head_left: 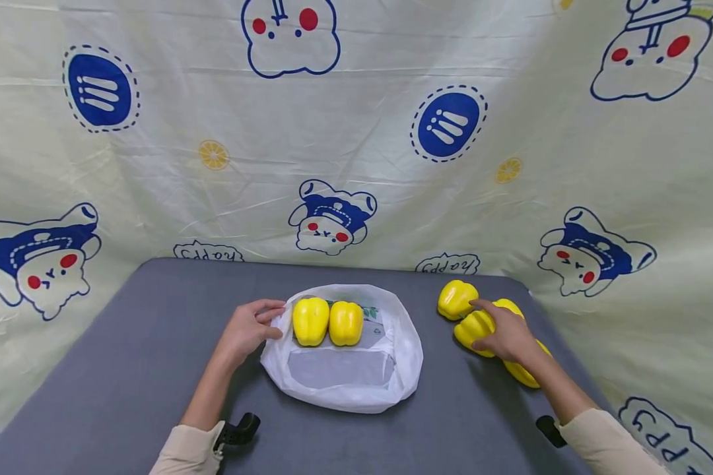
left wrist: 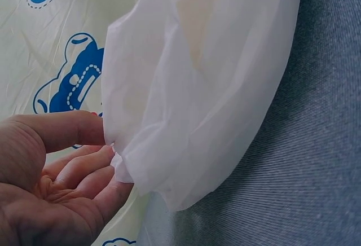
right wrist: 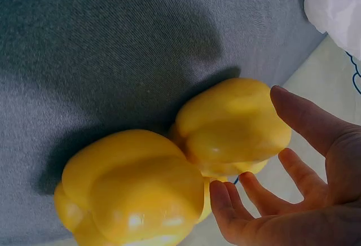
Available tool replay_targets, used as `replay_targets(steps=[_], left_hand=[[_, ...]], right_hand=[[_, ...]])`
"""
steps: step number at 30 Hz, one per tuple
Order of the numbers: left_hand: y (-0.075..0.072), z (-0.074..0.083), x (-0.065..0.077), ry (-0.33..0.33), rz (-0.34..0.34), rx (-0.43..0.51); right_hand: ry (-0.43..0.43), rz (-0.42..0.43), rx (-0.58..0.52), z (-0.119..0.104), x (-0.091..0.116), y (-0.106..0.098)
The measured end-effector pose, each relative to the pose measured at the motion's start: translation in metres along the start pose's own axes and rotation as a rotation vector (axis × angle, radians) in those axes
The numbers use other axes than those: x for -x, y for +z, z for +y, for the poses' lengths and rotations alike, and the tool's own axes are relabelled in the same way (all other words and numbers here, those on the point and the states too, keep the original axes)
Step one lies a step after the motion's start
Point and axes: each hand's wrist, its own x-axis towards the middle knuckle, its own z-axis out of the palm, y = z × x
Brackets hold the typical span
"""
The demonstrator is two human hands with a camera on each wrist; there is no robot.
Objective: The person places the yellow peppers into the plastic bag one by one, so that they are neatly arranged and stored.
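Observation:
A white bag (head_left: 344,399) lies with its mouth spread wide, and two yellow bell peppers (head_left: 311,322) sit side by side in it. On the bag's left rim my left hand (head_left: 248,330) pinches the thin material between thumb and fingers; the left wrist view shows the bag's edge (left wrist: 163,105) at the fingertips. To the right, my right hand (head_left: 507,335) reaches over a group of several yellow bell peppers (head_left: 457,300). Its fingers are spread, with the fingertips right beside one yellow bell pepper (right wrist: 234,124). Another yellow bell pepper (right wrist: 135,189) lies next to that one.
The grey tabletop (head_left: 154,369) carries the bag and the peppers. Behind it hangs a pale printed curtain (head_left: 368,132), which also runs down along both sides. Dark bands (head_left: 240,430) are worn at both wrists, below light sleeves.

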Motion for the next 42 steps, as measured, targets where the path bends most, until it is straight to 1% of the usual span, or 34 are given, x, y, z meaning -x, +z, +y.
replay_targets(steps=[4,9,19,28,37,42], left_hand=[[0.002,0.002,0.000,-0.005,0.003,0.001],[0.003,0.004,-0.001,-0.014,0.013,-0.011],[0.004,0.006,-0.002,-0.011,0.020,-0.010],[0.004,0.003,-0.002,-0.017,0.027,-0.019],[0.003,0.002,-0.002,-0.023,0.026,-0.010],[0.003,0.002,-0.001,-0.026,0.025,-0.005]], right_hand=[[0.008,0.008,0.001,0.003,0.000,0.004],[-0.010,0.024,0.003,0.006,0.000,0.007],[-0.007,0.013,-0.005,0.009,0.000,0.006],[0.011,-0.011,-0.017,0.010,0.000,0.006],[-0.034,-0.002,-0.017,0.014,0.003,0.006],[-0.040,0.030,-0.021,0.014,0.003,0.009]])
